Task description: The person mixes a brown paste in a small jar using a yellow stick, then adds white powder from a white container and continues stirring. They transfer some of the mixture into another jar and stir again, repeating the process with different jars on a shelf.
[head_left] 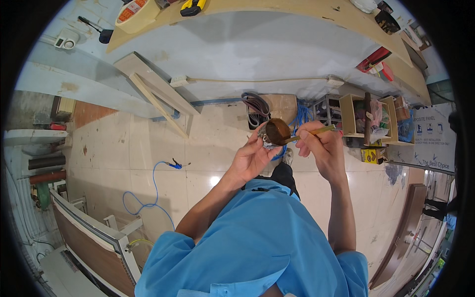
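Observation:
In front of my body, my left hand [250,158] is closed around a small round can [277,132] with brown liquid inside, its open top facing up. The fingers of my right hand [321,148] pinch a slim wooden-handled brush [322,130]. The brush lies slanted, its lower end at the right rim of the can. Its bristles cannot be made out.
A blue air hose [156,190] with a blow gun lies on the tiled floor at the left. Sanding belts [256,106] sit by the wall. Boards [163,89] lean there too. At the right stand wooden bins [352,116] of odds and ends. A long bench [277,11] runs along the far side.

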`<control>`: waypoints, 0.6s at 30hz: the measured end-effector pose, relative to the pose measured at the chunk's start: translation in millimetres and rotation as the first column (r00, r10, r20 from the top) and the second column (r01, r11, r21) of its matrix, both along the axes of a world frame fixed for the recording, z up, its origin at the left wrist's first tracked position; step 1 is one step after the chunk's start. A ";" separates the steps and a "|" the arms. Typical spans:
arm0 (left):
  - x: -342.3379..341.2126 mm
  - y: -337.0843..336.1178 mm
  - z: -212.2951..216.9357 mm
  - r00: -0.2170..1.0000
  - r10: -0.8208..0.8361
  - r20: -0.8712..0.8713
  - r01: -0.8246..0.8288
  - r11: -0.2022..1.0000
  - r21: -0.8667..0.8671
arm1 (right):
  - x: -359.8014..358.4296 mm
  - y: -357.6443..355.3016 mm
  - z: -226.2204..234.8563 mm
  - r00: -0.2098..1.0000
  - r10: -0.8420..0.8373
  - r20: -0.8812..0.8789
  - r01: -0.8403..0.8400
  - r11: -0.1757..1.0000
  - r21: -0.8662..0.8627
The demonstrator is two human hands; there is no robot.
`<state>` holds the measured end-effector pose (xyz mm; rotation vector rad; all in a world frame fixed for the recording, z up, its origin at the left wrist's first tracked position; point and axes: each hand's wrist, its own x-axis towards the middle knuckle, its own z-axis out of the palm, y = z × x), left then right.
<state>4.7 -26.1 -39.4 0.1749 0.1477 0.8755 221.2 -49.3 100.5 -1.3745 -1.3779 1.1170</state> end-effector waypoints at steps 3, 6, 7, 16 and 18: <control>-0.1 0.0 -1.2 1.000 -0.011 0.023 0.011 1.000 -0.004 | -2.3 -1.3 -0.1 0.999 -0.039 -0.025 0.041 0.997 0.063; -0.3 1.0 -2.1 0.999 -0.015 0.047 0.015 1.000 -0.003 | -4.5 -2.4 0.6 1.000 -0.006 0.002 0.006 0.997 0.076; -0.4 1.2 -2.2 0.998 -0.016 0.057 0.016 1.000 -0.002 | -5.1 -3.4 1.4 0.999 -0.003 -0.032 0.004 0.999 0.038; -3.9 3.3 2.8 0.996 0.020 0.088 -0.018 1.000 -0.022 | -19.1 -6.9 10.2 0.998 -0.025 0.053 0.020 0.996 0.090; -4.8 3.9 3.9 0.996 0.026 0.083 -0.024 1.000 -0.019 | -21.7 -7.6 8.9 0.996 -0.002 0.088 -0.010 0.991 0.136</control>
